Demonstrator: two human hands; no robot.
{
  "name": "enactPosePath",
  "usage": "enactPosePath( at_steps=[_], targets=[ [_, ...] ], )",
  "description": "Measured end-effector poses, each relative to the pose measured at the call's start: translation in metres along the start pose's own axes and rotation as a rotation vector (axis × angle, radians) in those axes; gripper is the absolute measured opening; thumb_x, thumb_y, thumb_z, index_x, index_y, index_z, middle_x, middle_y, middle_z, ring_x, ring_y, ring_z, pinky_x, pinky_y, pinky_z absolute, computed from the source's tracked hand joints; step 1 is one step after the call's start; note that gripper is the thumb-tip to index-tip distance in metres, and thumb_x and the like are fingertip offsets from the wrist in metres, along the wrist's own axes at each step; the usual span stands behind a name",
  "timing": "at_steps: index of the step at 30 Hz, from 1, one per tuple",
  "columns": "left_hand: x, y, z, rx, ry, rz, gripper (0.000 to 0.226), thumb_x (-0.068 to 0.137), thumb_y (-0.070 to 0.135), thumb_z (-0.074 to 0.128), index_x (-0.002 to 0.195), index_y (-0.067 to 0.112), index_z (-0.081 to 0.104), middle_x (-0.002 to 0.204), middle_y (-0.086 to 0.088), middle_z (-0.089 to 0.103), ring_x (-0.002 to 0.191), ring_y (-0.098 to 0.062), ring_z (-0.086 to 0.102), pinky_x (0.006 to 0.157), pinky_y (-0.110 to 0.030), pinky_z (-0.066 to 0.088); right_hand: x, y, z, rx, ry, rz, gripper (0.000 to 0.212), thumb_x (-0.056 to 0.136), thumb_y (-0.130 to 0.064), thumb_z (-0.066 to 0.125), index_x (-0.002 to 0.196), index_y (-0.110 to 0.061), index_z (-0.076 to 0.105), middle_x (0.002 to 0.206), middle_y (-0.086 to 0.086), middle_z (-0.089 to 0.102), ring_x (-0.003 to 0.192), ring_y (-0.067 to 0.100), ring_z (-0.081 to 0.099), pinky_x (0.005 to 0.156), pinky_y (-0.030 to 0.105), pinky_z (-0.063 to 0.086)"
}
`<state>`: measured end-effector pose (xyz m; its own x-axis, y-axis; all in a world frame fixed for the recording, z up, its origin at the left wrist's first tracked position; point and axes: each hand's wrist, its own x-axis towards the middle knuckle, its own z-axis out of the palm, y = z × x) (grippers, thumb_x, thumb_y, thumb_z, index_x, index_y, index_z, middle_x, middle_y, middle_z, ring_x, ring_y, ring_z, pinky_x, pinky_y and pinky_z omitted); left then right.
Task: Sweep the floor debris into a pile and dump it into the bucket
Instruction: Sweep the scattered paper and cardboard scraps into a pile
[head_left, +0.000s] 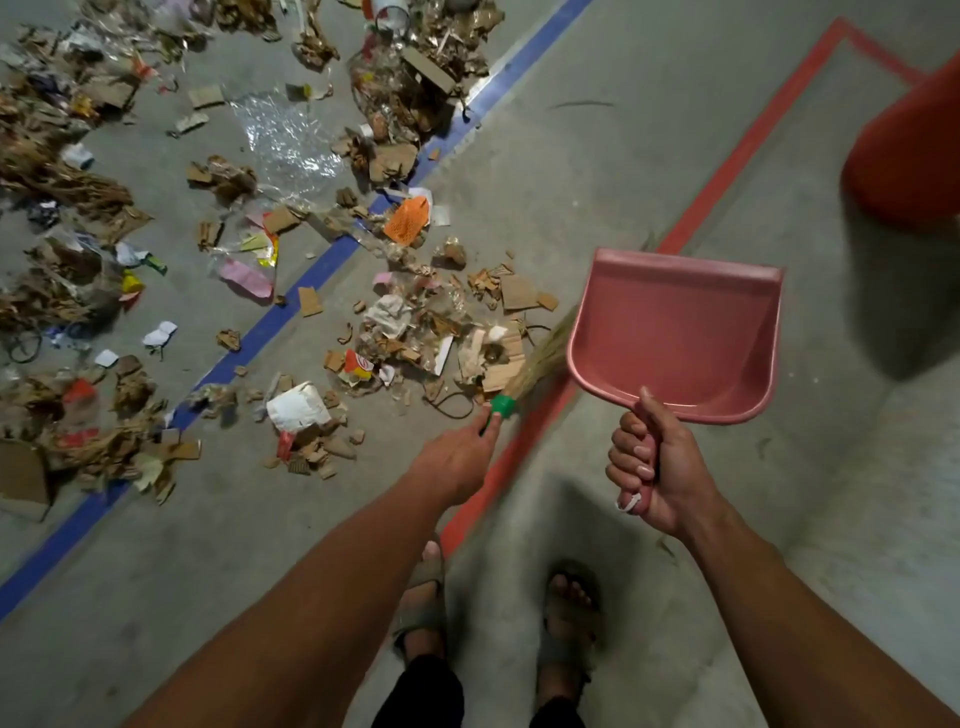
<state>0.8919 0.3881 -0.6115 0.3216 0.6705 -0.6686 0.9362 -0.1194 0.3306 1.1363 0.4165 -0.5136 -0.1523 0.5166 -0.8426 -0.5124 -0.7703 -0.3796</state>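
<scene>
Beyond both hands, left hand (460, 457) gripped the broom (535, 364), right hand (657, 475) the empty dustpan (680, 332); hasty sweeps could scatter light debris (431, 332).

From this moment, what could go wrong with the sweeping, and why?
1. The clear plastic film among the debris looks light; the broom may slide over it or scatter it.
2. The dustpan, gripped by the right hand, is off the floor; unless lowered, scraps may pass under its lip.
3. The left hand holds the broom low near its green collar, so strokes may be short and leave the far debris.
</scene>
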Motion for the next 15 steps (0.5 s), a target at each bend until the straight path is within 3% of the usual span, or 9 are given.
enactPosePath(
  at_steps=[6,10,15],
  targets=[
    [0.012,-0.079,-0.035,-0.010,0.065,-0.270,0.073,0.102,0.009,0.039,0.165,0.012,0.003,0.173,-0.012,0.004,0.145,-0.042,0.039,0.113,-0.058,0.043,-0.006,0.028,-0.002,0.015,-0.022,0.041,0.049,0.101,-0.049,0.059,0.065,-0.020,0.043,0.046,-0.005,0.030,0.031,0.006,0.024,0.033,0.019,0.019],
    [0.011,-0.142,-0.089,-0.098,0.273,-0.448,0.066,0.096,0.006,0.051,0.157,0.004,0.025,0.159,-0.018,0.033,0.130,-0.045,0.051,0.105,-0.057,0.047,-0.008,0.037,0.015,0.004,-0.062,0.036,0.049,0.102,-0.049,0.058,0.065,-0.019,0.043,0.046,-0.005,0.030,0.031,0.006,0.026,0.031,0.020,0.024],
    [-0.010,-0.174,-0.119,-0.150,0.434,-0.501,0.076,0.094,0.000,0.053,0.161,0.009,0.017,0.167,-0.014,0.023,0.133,-0.045,0.050,0.105,-0.058,0.049,-0.007,0.040,0.039,-0.028,-0.101,0.020,0.049,0.102,-0.050,0.057,0.066,-0.020,0.042,0.047,-0.005,0.029,0.031,0.006,0.026,0.032,0.020,0.022]
  ],
)
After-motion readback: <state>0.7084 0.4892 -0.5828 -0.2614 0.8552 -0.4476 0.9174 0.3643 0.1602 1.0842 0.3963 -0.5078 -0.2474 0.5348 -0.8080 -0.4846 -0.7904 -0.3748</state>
